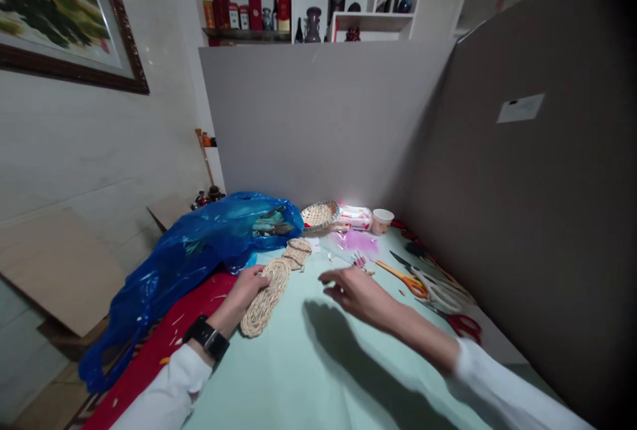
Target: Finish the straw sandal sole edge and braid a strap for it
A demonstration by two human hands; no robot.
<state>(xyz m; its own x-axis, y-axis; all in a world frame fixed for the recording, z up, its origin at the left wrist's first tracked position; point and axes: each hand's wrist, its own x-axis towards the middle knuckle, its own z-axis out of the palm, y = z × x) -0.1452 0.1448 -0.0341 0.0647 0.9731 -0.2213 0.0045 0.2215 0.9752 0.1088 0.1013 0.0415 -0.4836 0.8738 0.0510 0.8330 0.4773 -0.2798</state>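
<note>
My left hand [250, 292] grips the left edge of a woven straw shoe sole [267, 298], thumb on top. The sole is long, oval and braided, lying slanted on the pale green cloth. A second braided straw piece [297, 253] with a dark line across it touches or overlaps its far end; I cannot tell whether they are joined. My right hand [352, 292] hovers over the cloth to the right of the sole, casting a shadow. Its fingers are bent but apart, with nothing visible between them.
A blue plastic bag [219, 227] lies at the left over red cloth [186, 324]. Behind are a woven basket [321, 215] and a paper cup [383, 220]. Orange-handled scissors [415, 285] and red-handled scissors [465, 325] lie at right. Grey panels [318, 118] enclose the table.
</note>
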